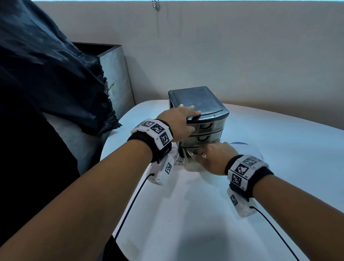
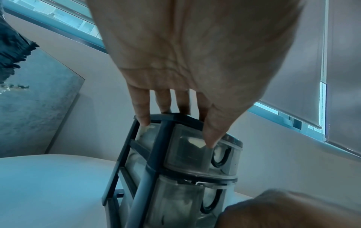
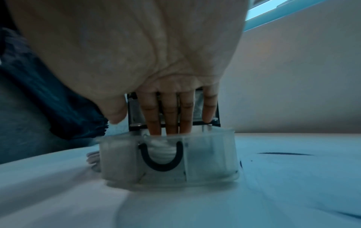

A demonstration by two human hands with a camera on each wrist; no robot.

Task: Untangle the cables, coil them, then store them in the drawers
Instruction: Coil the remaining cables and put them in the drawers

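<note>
A small drawer unit (image 1: 197, 102) with a dark frame and three translucent drawers stands on the white table (image 1: 189, 217). My left hand (image 1: 186, 118) rests on its top front corner, fingers (image 2: 143, 114) straight over the lid and thumb against the top drawer (image 2: 187, 154). The bottom drawer (image 3: 210, 154) is pulled out. My right hand (image 1: 205, 152) reaches into it with straight fingers (image 3: 150, 114) that touch a white coiled cable (image 3: 162, 148). More white cable (image 1: 175, 151) lies beside the unit's left foot.
A black plastic bag (image 1: 38, 66) and a grey planter box (image 1: 114, 73) stand at the left, past the table's curved edge. A wall with a blind chain (image 1: 156, 2) runs behind. A dark mark (image 1: 239, 143) shows on the table right of the unit.
</note>
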